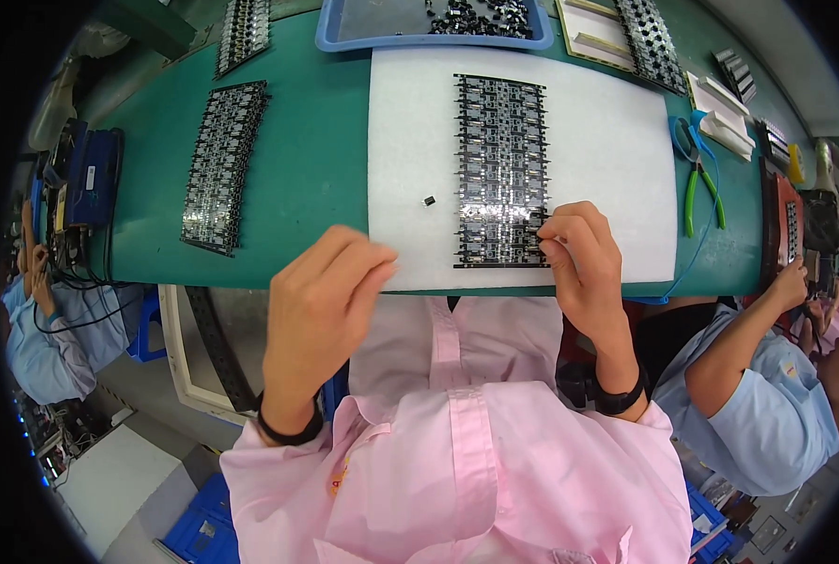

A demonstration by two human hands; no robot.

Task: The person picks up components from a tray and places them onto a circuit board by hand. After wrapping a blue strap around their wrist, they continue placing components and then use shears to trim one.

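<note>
A black circuit board panel [501, 169], divided into many small units, lies upright in view on a white foam sheet [617, 169]. My right hand [581, 268] is at its lower right edge, thumb and fingers pinched together beside the board. Whatever lies between those fingertips is too small to make out. Over the sheet's lower left edge hovers my left hand [326, 291], its fingers curled with thumb and index tips close together and slightly blurred. I cannot see whether it holds anything. One small black component [429, 200] lies on the foam left of the panel.
A blue tray [344, 42] of loose black components stands at the far edge. More board panels [222, 164] lie on the green mat [321, 169]. Green-handled cutters [697, 183] and a blue cord are at right. Co-workers sit on both sides.
</note>
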